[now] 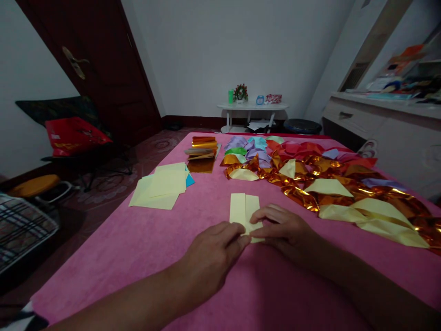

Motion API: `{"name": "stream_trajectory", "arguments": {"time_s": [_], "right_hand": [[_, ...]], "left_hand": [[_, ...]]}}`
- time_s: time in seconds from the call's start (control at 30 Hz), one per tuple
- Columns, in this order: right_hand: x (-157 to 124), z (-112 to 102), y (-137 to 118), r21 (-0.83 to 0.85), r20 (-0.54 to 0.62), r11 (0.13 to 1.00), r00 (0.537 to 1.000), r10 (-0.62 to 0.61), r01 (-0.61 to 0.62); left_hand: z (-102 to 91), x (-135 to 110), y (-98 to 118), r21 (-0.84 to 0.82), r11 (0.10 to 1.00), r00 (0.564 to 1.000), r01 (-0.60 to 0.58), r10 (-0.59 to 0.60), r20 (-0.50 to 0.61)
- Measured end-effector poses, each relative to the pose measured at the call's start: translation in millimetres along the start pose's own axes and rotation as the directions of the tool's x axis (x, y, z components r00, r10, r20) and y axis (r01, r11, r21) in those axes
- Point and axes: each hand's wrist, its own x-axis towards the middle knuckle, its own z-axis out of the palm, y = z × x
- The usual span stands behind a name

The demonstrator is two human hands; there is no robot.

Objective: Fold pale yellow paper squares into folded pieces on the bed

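A pale yellow sheet of paper (pixel 238 207), its two sides folded in to a centre seam, lies on the pink cloth in front of me. My left hand (pixel 215 248) has its thumb and fingers pinched at the paper's near edge, close to the seam. On the near right corner is my right hand (pixel 284 227), its thumb and fingers closed on the edge and forefinger resting on the right flap. Both thumbs come close together at the bottom of the sheet. Fingers cover part of the near edge.
Loose yellow sheets (pixel 161 186) lie to the left over a blue one. Behind them is a stack of shiny gold sheets (pixel 201 154). Folded paper pieces (pixel 327 187) in yellow, gold, red and purple spread across the right. The pink-covered table (pixel 120 262) ends along the left.
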Motion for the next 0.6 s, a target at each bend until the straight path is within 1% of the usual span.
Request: {"name": "stream_trajectory", "arguments": {"time_s": [0.1, 0.17, 0.27, 0.37, 0.47, 0.6], "right_hand": [[4.1, -0.6, -3.1, 0.047, 0.024, 0.996, 0.997, 0.078, -0.079], [7.6, -0.5, -4.9, 0.097, 0.04, 0.982, 0.987, 0.158, -0.161], [12.9, 2.2, -5.3, 0.171, 0.038, 0.936, 0.952, 0.305, -0.307], [16.2, 6.1, -4.1, 0.208, -0.005, 0.89, 0.909, 0.416, -0.406], [17.3, 7.1, -4.0, 0.198, -0.02, 0.881, 0.897, 0.442, -0.43], [19.5, 6.5, -5.7, 0.188, -0.001, 0.877, 0.893, 0.451, -0.442]], "left_hand": [[-3.6, 1.5, -0.2, -0.039, 0.999, 0.998, 0.015, -0.013, 0.064], [-4.2, 1.6, -0.8, -0.07, 0.997, 0.997, 0.027, -0.022, 0.076], [-1.4, 0.1, -2.2, -0.11, 0.994, 0.999, 0.028, -0.023, 0.044], [2.6, -2.2, -3.5, -0.14, 0.99, 0.999, 0.0, -0.005, -0.034], [4.4, -3.3, -3.9, -0.132, 0.991, 0.992, -0.034, 0.018, -0.122], [2.9, -0.5, -2.1, -0.116, 0.992, 0.985, -0.058, 0.039, -0.166]]}}
